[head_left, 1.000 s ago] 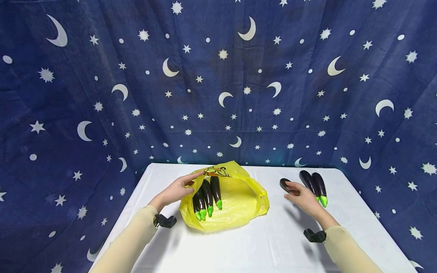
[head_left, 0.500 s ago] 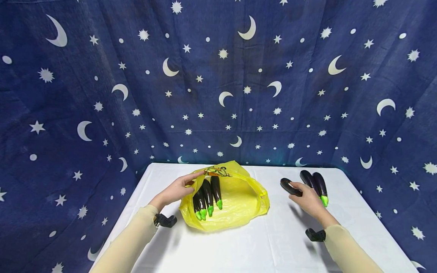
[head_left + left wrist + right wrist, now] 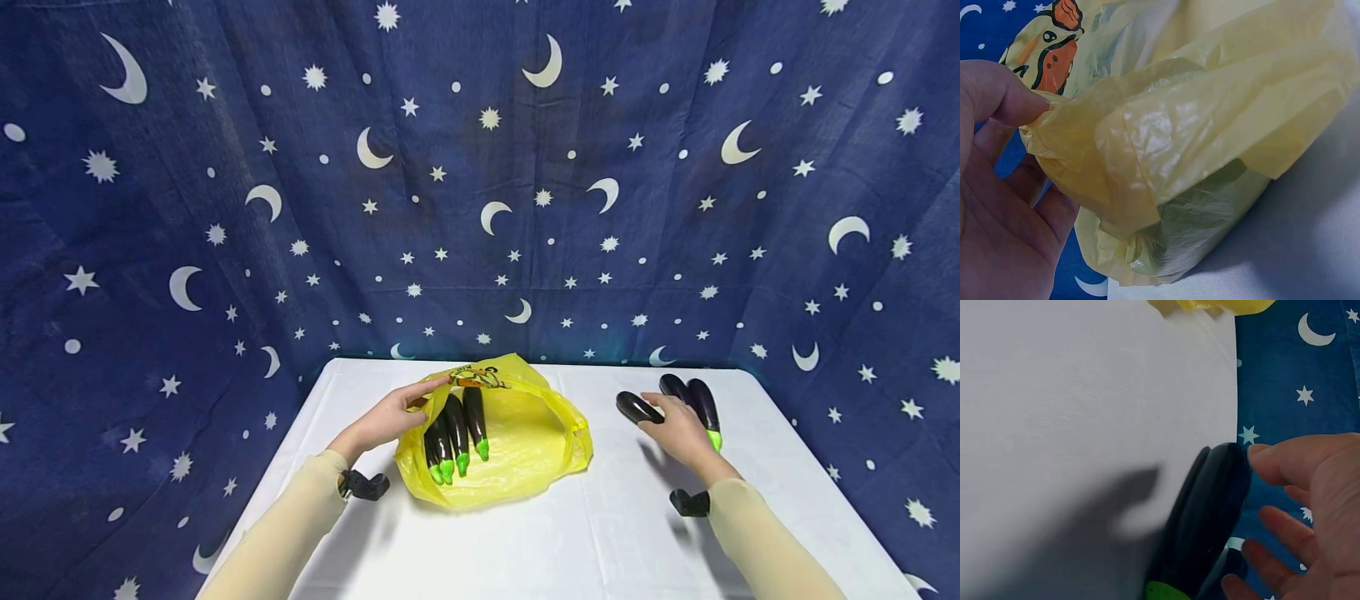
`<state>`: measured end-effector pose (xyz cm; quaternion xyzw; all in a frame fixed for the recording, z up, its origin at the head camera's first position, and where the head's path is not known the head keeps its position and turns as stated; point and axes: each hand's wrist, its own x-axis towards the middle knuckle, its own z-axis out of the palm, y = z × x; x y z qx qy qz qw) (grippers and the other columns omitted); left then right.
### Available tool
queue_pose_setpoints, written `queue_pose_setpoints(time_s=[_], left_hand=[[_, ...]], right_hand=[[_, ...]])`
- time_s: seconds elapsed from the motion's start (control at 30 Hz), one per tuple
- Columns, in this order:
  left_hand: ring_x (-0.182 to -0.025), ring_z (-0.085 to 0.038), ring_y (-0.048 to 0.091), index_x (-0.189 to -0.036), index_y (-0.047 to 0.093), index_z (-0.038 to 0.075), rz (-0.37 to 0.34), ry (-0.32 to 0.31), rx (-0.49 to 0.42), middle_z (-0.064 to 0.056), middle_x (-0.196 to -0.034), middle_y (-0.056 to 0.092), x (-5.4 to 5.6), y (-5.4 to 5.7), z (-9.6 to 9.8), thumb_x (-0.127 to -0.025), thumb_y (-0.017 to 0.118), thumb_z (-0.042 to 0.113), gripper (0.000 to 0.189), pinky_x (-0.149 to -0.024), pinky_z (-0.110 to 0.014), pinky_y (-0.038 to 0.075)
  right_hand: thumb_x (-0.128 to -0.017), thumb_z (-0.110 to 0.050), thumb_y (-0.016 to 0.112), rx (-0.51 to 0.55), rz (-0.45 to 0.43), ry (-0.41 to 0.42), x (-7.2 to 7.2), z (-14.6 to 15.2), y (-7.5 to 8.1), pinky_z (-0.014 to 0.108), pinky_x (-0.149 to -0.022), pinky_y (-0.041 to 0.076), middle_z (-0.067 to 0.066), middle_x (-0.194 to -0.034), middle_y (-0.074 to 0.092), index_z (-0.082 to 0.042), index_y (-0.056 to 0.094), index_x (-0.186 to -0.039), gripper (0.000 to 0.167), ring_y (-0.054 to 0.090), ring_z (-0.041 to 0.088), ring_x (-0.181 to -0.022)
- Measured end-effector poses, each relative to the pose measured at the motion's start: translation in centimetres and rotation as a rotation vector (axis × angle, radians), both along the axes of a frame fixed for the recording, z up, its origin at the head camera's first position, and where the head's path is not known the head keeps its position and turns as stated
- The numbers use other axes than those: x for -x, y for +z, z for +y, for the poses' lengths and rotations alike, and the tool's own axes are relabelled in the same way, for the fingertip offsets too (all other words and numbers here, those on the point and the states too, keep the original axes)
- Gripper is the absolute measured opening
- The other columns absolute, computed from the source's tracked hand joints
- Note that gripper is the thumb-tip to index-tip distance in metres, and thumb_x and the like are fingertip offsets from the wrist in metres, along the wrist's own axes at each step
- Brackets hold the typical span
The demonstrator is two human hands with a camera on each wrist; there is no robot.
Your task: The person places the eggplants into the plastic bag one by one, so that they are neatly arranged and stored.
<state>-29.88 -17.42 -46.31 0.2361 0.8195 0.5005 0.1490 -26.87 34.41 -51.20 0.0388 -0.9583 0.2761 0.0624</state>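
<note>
A yellow plastic bag point(image 3: 517, 475) lies on its side with its mouth toward me, several dark eggplants point(image 3: 456, 429) with green stems inside. My left hand point(image 3: 386, 417) pinches the bag's rim, thumb on the film in the left wrist view. On the right, my right hand point(image 3: 678, 429) is over the stem end of another eggplant point(image 3: 637, 407). In the right wrist view this eggplant point(image 3: 1200, 519) lies beside my spread fingers, its tip near the thumb; whether the thumb touches it I cannot tell.
Two more eggplants point(image 3: 703, 408) lie just beyond my right hand, partly hidden by it. A white cloth covers the table point(image 3: 495, 558). Behind it hangs a dark blue curtain point(image 3: 480, 183) with moons and stars.
My right hand has drawn back slightly to the right and its fingers have spread, so more of the eggplant shows. My left hand and the bag have stayed put.
</note>
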Motion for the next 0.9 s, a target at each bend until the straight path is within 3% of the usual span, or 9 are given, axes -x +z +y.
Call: queue_pose_setpoints(time_s=[0.6,0.9], left_hand=[[-0.129,-0.027,0.053,-0.156,0.046,0.028,0.011,0.004,0.016,-0.001,-0.161,0.039,-0.1,0.1,0.1,-0.092,0.054,-0.002,0.071,-0.101,-0.041,0.047],[-0.130,-0.027,0.053,-0.155,0.047,0.030,0.015,0.004,0.012,0.000,-0.160,0.040,-0.1,-0.1,0.1,-0.093,0.054,-0.001,0.071,-0.101,-0.041,0.048]], right_hand=[[-0.089,-0.014,0.071,-0.118,-0.249,0.049,2.5,0.4,1.6,0.067,-0.099,0.041,0.039,-0.139,0.049,0.008,0.044,-0.148,0.069,0.048,0.056,-0.126],[-0.084,-0.004,0.070,-0.137,-0.303,0.048,3.4,0.7,1.8,0.063,-0.096,0.044,0.038,-0.133,0.054,0.009,0.045,-0.147,0.069,0.054,0.052,-0.120]])
